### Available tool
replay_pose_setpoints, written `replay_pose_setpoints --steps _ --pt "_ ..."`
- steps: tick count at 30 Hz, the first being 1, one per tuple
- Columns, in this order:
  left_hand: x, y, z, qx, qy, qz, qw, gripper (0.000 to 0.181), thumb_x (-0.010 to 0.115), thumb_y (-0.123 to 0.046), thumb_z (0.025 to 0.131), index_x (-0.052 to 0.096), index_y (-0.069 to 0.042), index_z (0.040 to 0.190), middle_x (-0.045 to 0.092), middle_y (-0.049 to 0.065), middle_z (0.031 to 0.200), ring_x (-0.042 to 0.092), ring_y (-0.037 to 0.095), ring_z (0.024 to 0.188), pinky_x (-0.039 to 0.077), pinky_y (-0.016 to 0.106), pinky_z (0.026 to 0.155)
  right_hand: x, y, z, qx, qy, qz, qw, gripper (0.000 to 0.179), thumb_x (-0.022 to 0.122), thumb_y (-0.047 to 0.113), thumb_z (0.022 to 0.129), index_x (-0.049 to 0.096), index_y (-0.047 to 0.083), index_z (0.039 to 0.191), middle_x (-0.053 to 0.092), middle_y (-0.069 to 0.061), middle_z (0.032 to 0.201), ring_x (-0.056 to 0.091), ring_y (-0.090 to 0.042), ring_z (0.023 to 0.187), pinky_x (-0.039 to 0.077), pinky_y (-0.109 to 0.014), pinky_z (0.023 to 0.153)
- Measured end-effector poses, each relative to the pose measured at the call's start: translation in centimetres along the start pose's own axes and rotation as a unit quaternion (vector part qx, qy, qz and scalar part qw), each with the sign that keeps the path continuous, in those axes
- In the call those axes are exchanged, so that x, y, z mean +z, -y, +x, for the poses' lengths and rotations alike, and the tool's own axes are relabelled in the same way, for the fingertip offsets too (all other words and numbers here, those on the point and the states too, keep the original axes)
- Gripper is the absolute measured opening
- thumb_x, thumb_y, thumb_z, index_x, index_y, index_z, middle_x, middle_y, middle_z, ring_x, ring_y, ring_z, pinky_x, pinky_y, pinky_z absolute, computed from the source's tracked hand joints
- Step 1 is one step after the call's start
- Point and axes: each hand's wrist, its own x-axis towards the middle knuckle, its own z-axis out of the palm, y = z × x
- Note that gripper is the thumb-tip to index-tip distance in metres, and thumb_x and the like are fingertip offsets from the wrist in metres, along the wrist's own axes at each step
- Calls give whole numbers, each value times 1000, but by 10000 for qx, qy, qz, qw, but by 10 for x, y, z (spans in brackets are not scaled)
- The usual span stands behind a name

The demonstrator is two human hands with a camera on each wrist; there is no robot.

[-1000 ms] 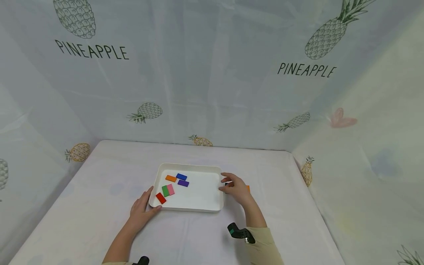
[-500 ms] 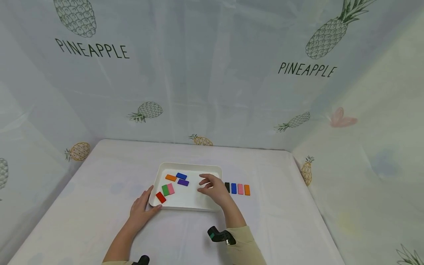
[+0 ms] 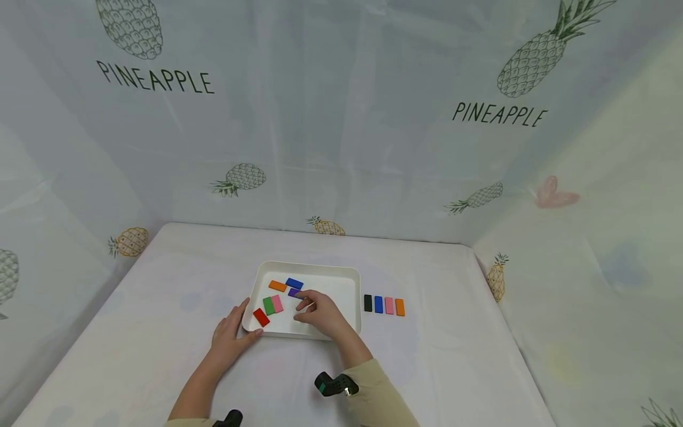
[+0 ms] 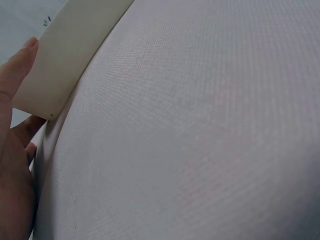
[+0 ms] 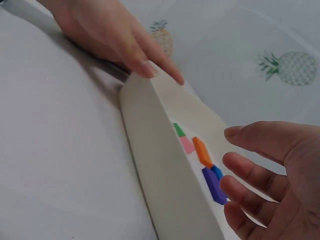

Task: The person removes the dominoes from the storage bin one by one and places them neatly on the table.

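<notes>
My left hand [image 3: 227, 339] rests at the front left corner of a white tray [image 3: 341, 296], straight thumb against the front wall and fingers along the left side. Over the tray hovers my right hand [image 3: 322, 314], fingers loosely bent and holding nothing. Its fingertips overlap the purple block [image 3: 293, 293] in the head view; in the right wrist view the purple block [image 5: 214, 186] lies just beyond the fingers. Other small flat blocks lie in the tray: blue [image 3: 294, 283], orange [image 3: 277, 286], green [image 3: 268, 306], pink [image 3: 277, 303] and red [image 3: 261, 317].
Right of the tray, a black block [image 3: 368, 303], a blue block [image 3: 379, 304], a pink block [image 3: 389, 305] and an orange block [image 3: 400, 307] stand in a spaced row. A white cloth [image 3: 443, 356] covers the table. Pineapple-print curtains [image 3: 331, 118] surround it.
My right hand has moved left from beside the row of blocks, across the tray, to the purple block. The row is uncovered now. The left hand and tray have stayed put.
</notes>
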Motion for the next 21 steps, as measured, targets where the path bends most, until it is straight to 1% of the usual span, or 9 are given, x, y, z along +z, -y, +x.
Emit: replay_pose_setpoints --steps 3,8,10,14,17,21 --pt "-1 0 0 0 34 11 10000 89 71 -40 86 22 -10 154 22 25 156 8 45 144 2 64 113 6 2 4 -41 147 -71 9999 45 78 8 82 64 6 124 66 -1 90 54 -12 77 48 -22 64" --pt "-2 -1 0 5 62 16 10000 89 71 -41 86 23 -10 154 22 24 156 8 45 144 2 64 113 16 4 10 25 521 -319 9981 41 78 8 81 66 7 120 65 2 85 55 -9 74 49 -20 64" --pt "-1 -1 0 44 27 27 10000 88 71 -40 86 24 -10 154 23 24 156 9 45 144 2 64 113 19 5 11 115 704 -440 9965 38 78 10 82 67 8 118 63 5 82 55 -9 72 50 -20 64" --pt "0 1 -1 72 -18 16 10000 88 71 -39 86 24 -10 154 24 24 156 10 45 144 3 64 112 24 6 13 311 985 -563 9931 32 76 9 84 70 10 115 62 6 80 56 -11 69 51 -21 63" --pt "0 2 0 49 -14 2 10000 88 71 -39 86 24 -10 154 24 24 156 9 44 144 2 64 113 27 7 16 377 1113 -517 9917 29 75 8 85 70 10 113 63 6 79 58 -11 68 51 -22 63" --pt "0 2 0 25 -10 -17 10000 88 71 -41 86 24 -10 154 24 24 156 9 44 144 2 64 112 32 8 22 388 1263 -229 9910 26 73 8 87 69 8 112 65 4 76 58 -12 64 52 -23 61"
